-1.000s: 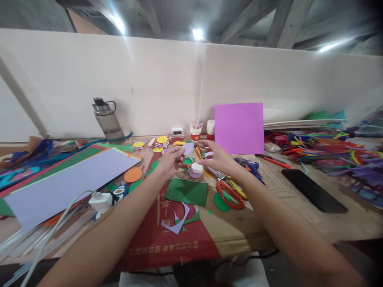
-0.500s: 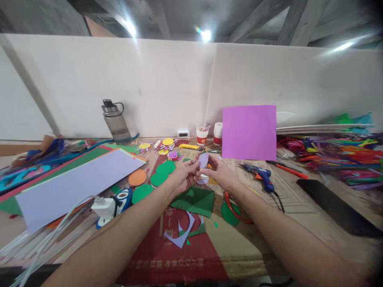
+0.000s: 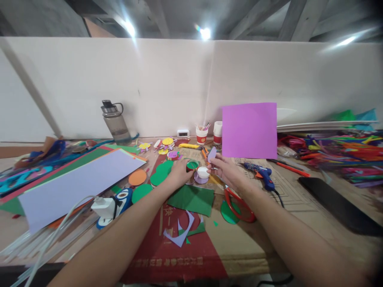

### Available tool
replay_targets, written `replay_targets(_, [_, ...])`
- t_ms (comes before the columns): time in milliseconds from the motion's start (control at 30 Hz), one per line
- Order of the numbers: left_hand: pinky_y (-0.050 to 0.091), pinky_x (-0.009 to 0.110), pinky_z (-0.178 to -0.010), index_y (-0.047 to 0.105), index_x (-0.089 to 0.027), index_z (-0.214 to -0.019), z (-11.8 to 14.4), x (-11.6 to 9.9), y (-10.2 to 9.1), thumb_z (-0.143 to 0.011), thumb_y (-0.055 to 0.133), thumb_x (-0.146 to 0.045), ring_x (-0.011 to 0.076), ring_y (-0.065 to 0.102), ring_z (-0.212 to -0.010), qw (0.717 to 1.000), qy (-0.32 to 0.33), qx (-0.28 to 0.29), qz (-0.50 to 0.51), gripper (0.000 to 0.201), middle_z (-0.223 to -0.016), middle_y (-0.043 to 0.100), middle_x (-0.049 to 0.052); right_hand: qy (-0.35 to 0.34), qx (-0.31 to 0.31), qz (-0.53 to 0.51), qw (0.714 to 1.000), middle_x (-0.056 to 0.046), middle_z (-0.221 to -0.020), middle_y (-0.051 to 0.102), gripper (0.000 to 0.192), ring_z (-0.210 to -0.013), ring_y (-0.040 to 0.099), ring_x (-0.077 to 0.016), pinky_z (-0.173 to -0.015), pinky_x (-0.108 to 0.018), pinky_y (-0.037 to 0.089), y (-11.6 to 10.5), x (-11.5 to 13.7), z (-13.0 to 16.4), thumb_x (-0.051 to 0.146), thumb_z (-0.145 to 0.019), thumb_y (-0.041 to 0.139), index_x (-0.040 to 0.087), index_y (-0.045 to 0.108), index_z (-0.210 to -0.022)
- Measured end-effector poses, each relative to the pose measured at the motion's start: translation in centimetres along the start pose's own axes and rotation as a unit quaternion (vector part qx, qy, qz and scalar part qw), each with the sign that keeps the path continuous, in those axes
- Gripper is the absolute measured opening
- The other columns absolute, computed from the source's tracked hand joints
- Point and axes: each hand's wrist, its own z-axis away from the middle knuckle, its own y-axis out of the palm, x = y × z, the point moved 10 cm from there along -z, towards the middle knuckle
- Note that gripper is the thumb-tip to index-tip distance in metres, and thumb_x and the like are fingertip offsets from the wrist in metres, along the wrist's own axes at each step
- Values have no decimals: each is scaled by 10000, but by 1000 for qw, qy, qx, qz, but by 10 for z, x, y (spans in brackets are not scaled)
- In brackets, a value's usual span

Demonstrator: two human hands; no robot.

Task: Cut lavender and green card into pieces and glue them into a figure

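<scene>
Here, right hand (image 3: 226,169) pinches a lilac petal (image 3: 212,154) at 1 o'clock of the white cap (image 3: 203,172); left hand (image 3: 179,172), fingers curled, steadies nearby—best kept firm.

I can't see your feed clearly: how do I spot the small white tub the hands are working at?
Find the big magenta sheet propped against the back wall, then drop left and down to where the right hand and left hand meet. The white tub sits between them on a lilac paper circle. It is the only white, raised round thing among flat green discs.
</scene>
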Motion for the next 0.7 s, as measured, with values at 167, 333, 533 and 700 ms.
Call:
replay_targets(167, [363, 455, -1074, 573, -121, -1247, 0, 1, 4, -758, 703, -249, 326, 503, -1289, 999, -8, 13, -33, 522, -1317, 597, 184, 7, -57, 77, 995, -33, -710, 625, 137, -596, 561, -115, -619, -260, 501, -18, -15, -8, 285, -767, 556, 162, 615, -777])
replay_targets(333, [349, 470, -1085, 461, -112, -1395, -2, 0, 6, -749, 728, -344, 357, 425, -1353, 999, -36, 23, -28, 737, -1415, 515, 203, 7, -47, 175, 983, -19, -575, 597, 128, -533, 574, -139, -568, -267, 494, -24, -19, -16, 227, -796, 538, 163, 614, -717])
replay_targets(533, [361, 476, -1064, 509, -165, -1371, -7, -1, 12, -786, 699, -328, 344, 459, -1304, 998, -47, 27, -25, 636, -1380, 559, 147, -63, -86, 281, 954, -19, -692, 682, 90, -485, 593, -148, -485, -274, 491, -25, -1, -12, 144, -802, 527, 214, 515, -857])
replay_targets(700, [375, 447, -1052, 569, -171, -1297, -7, 0, 12, -790, 692, -312, 307, 502, -1249, 999, -42, 23, -16, 540, -1216, 659, 120, -43, -69, 315, 946, -17, -664, 673, 12, -483, 598, -149, -475, -267, 483, -25, -6, -13, 206, -820, 536, 208, 530, -829])
